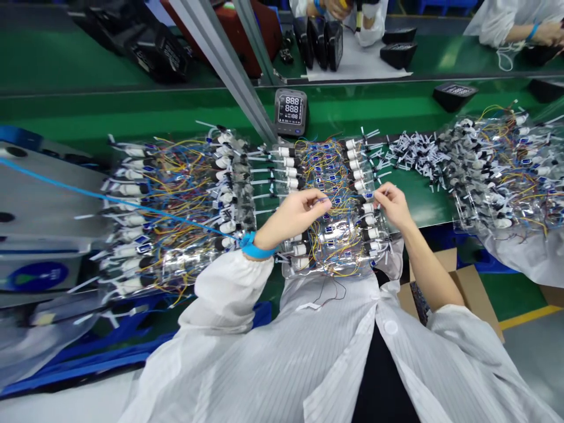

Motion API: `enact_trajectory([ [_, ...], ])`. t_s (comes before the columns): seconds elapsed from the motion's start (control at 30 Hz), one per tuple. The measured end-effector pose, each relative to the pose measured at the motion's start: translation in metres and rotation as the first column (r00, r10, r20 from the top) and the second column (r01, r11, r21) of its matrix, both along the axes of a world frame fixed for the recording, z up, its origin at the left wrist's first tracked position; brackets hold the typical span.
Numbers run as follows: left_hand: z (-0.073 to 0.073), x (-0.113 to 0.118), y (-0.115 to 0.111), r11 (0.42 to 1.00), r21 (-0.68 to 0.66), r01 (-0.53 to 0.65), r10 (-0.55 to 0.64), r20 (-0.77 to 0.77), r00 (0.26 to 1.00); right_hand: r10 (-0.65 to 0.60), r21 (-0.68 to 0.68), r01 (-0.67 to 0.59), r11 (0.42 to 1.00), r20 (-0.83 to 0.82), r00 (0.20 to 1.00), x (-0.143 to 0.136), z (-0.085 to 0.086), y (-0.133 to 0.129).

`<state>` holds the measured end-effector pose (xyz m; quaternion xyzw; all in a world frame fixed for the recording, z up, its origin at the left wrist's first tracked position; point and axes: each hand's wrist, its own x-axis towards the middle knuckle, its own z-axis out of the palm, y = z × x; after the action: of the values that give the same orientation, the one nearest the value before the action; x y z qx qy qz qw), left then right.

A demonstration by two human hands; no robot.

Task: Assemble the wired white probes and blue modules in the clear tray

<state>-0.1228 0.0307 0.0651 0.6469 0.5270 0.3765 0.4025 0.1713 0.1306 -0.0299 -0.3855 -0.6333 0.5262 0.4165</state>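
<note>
Rows of white and black cylindrical parts joined by thin coloured wires lie on clear plastic trays [328, 241] in front of me. My left hand [308, 208], with a blue strap at its wrist, is over the middle wires, its thumb and fingertips pinched together; what is between them is too small to name. At the right column of white cylinders [370, 208], my right hand [391, 202] has its thumb and forefinger pressed together beside a cylinder end. Whatever these fingertips hold is hidden.
Similar wired trays [176, 200] stand left and more [506, 170] right. A pile of white-and-black strips [416, 153] lies right of centre. A display unit [291, 111] sits behind, near a slanted metal post [229, 64]. Other people's hands [337, 8] work across the bench.
</note>
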Motion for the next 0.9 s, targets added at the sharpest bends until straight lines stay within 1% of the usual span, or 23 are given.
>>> enact_trajectory([
  [0.03,-0.006,-0.001,-0.001,0.999,-0.033,0.021,-0.022,-0.031,0.999,-0.013,0.009,0.013,1.000,0.042,0.999,0.003,-0.005,-0.002],
  [0.1,-0.017,-0.004,-0.003,0.997,-0.070,0.044,-0.050,-0.082,0.995,-0.063,0.108,0.051,0.993,0.114,0.992,0.010,-0.007,-0.006],
  [0.13,-0.021,-0.005,-0.003,0.997,-0.068,0.048,-0.055,-0.110,0.992,-0.080,0.182,0.052,0.982,0.150,0.985,0.012,-0.005,-0.008],
  [0.2,-0.026,-0.006,-0.003,0.998,-0.029,0.060,-0.064,-0.182,0.981,-0.066,0.314,-0.015,0.949,0.244,0.968,0.018,0.002,-0.011],
  [0.27,-0.029,-0.007,-0.003,0.994,0.011,0.111,-0.105,-0.255,0.961,-0.048,0.381,-0.084,0.921,0.326,0.944,0.025,0.011,-0.016],
  [0.37,-0.030,-0.007,-0.002,0.980,0.036,0.193,-0.173,-0.306,0.936,-0.151,0.455,-0.034,0.890,0.363,0.919,0.033,0.021,-0.028],
  [0.4,-0.031,-0.007,-0.002,0.977,0.045,0.207,-0.182,-0.317,0.931,-0.167,0.475,-0.032,0.880,0.370,0.914,0.034,0.023,-0.034],
  [0.43,-0.031,-0.007,-0.003,0.975,0.058,0.215,-0.184,-0.329,0.926,-0.153,0.483,-0.059,0.873,0.388,0.909,0.034,0.023,-0.039],
  [0.5,-0.032,-0.006,-0.003,0.969,0.086,0.229,-0.185,-0.354,0.917,-0.080,0.468,-0.149,0.871,0.434,0.897,0.032,0.022,-0.048],
  [0.57,-0.034,-0.005,-0.004,0.963,0.101,0.250,-0.198,-0.368,0.909,-0.056,0.438,-0.165,0.884,0.448,0.892,0.029,0.017,-0.054],
  [0.67,-0.038,-0.004,-0.005,0.963,0.094,0.253,-0.204,-0.361,0.910,-0.105,0.431,-0.112,0.895,0.449,0.888,0.025,0.011,-0.056],
  [0.73,-0.041,-0.005,-0.006,0.973,0.083,0.214,-0.172,-0.351,0.920,-0.130,0.435,-0.093,0.896,0.456,0.880,0.025,0.008,-0.057],
  [0.77,-0.041,-0.006,-0.006,0.979,0.080,0.186,-0.148,-0.349,0.926,-0.150,0.432,-0.068,0.899,0.451,0.880,0.025,0.007,-0.057],
  [0.83,-0.039,-0.009,-0.007,0.988,0.101,0.119,-0.075,-0.364,0.928,-0.211,0.411,0.023,0.911,0.417,0.884,0.024,0.006,-0.058],
  [0.9,-0.033,-0.007,-0.008,0.983,0.179,0.046,0.032,-0.408,0.913,-0.272,0.373,0.118,0.920,0.392,0.879,0.023,0.004,-0.060],
])
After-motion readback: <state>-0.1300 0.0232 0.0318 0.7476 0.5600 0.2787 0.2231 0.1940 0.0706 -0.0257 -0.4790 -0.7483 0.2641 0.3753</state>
